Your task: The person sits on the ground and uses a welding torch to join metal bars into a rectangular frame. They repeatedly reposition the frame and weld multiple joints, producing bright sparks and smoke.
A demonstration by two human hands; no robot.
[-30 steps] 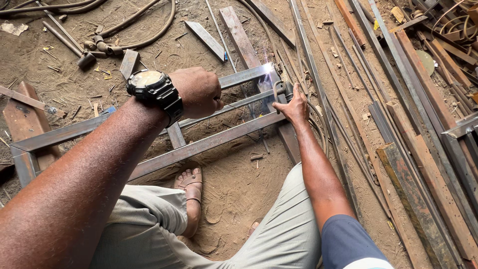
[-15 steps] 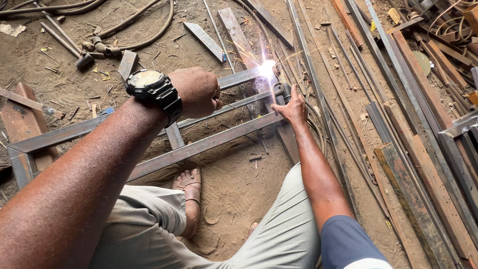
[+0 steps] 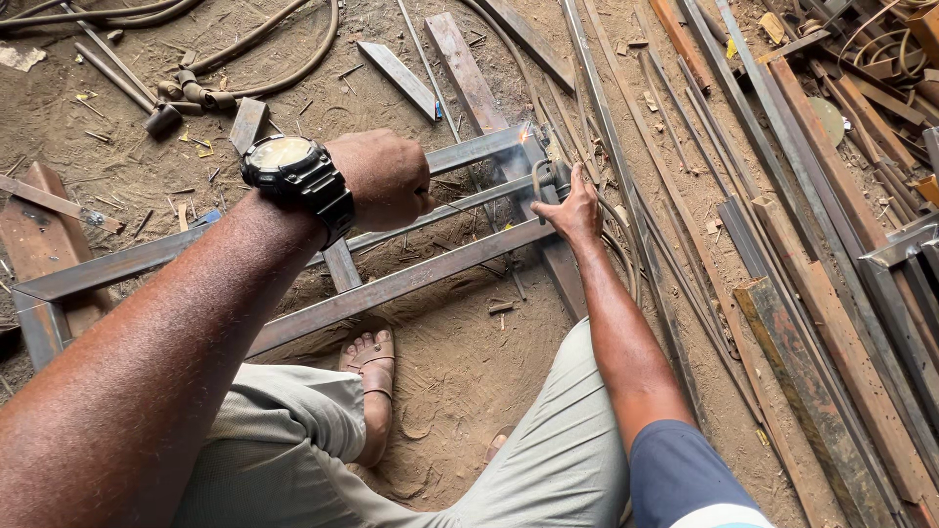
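Note:
My right hand (image 3: 572, 210) is stretched forward and closed round a welding electrode holder (image 3: 550, 179), whose rod tip touches the corner of a flat steel frame (image 3: 411, 279) lying on the dirt. A small orange glow (image 3: 525, 132) sits at that corner joint. Closer to the camera, my left hand (image 3: 386, 178) is raised above the frame in a fist, back of the hand up, with a black wristwatch (image 3: 293, 168) on the wrist. I see nothing in its fingers.
My sandalled foot (image 3: 370, 364) rests just under the frame's near bar. Long rusty steel bars and angle sections (image 3: 812, 293) lie stacked at the right. Hoses (image 3: 254, 44), a hammer (image 3: 156, 117) and flat offcuts (image 3: 396, 73) litter the far dirt.
The bright white welding flash at the frame corner has died down to a small orange glow. Both hands stay almost where they were.

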